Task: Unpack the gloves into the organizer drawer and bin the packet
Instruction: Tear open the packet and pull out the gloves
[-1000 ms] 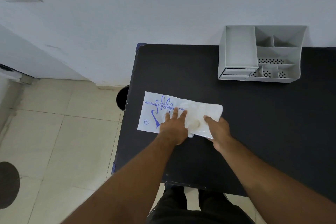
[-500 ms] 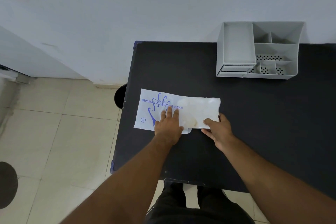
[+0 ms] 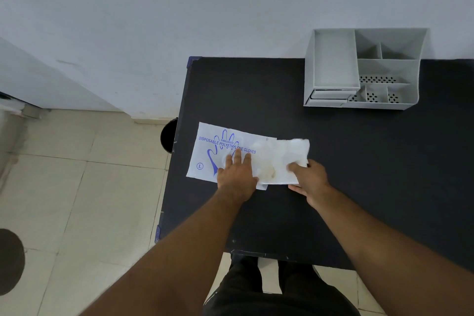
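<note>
A white packet [image 3: 223, 146] with blue writing and a blue hand drawing lies flat on the black surface [image 3: 359, 161], near its left edge. The left hand [image 3: 237, 174] is flat on the packet with its fingers [image 3: 238, 155] spread open, pressing down. See-through gloves [image 3: 284, 159] stick out of the packet's right end. The right hand [image 3: 310, 178] has its fingers closed on the right edge of the gloves, pinching them. A grey organizer [image 3: 364, 69] stands at the back of the surface by the white wall [image 3: 230, 7], well apart from the packet. Its small drawer [image 3: 331, 95] is at the bottom left. A round black bin [image 3: 169, 134] peeks out on the floor [image 3: 77, 200] just beside the surface.
</note>
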